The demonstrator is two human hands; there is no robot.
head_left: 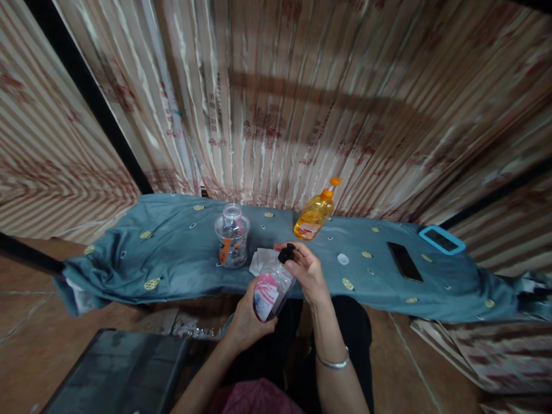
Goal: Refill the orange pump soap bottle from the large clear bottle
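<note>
My left hand (247,319) is wrapped round the lower body of a clear plastic bottle (271,290) with a pink and white label, held tilted over the table's near edge. My right hand (307,270) is closed on the bottle's black pump cap (286,253) at the top. A white folded tissue (261,259) lies on the blue cloth just behind the bottle. A silver bangle sits on my right wrist.
A blue patterned cloth (172,259) covers the low table. On it stand a clear open bottle (232,236), an orange liquid bottle with an orange pump (314,215), a small white cap (342,259), a black phone (404,261) and a blue-framed device (442,239). A dark box (121,368) sits lower left.
</note>
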